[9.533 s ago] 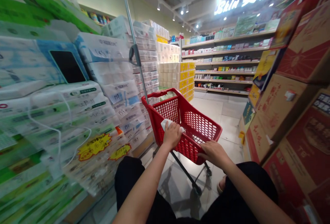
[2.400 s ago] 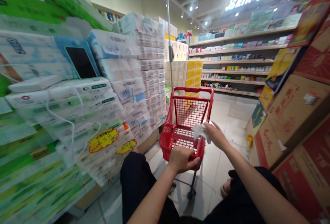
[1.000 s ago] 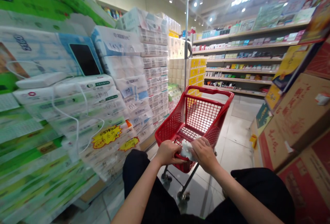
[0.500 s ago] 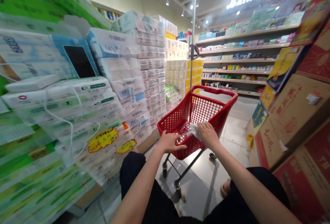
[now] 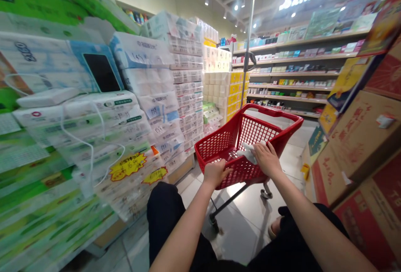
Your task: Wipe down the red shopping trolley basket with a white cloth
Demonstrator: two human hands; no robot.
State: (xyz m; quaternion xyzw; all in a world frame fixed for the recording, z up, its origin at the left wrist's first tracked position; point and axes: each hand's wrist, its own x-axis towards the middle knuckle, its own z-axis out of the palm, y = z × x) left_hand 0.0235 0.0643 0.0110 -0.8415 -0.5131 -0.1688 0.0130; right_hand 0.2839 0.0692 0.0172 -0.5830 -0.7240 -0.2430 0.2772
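A red plastic shopping cart (image 5: 216, 146) with a lattice basket stands in front of me, tilted and turned a little to the right. My left hand (image 5: 216, 172) is closed on the near corner of its rim, thumb over the top and fingers against the outer side. In my right hand (image 5: 266, 158) is a white cloth or tissue (image 5: 249, 153), pressed over the near rim of the basket. Part of the white piece hangs inside the basket. A grey metal pole (image 5: 249, 25) rises from the cart's far side.
Stacked tissue packs (image 5: 153, 96) line the left, with a phone (image 5: 102, 72), a white cable (image 5: 78, 140) and yellow price signs (image 5: 128, 166). Cardboard boxes (image 5: 365, 138) are piled on the right. Shelves of small goods (image 5: 291, 73) stand behind. My knees flank the cart.
My left hand has closed on the cart's rim from an open pose. The cart has swung to the right, and my right hand with the white piece has shifted right too.
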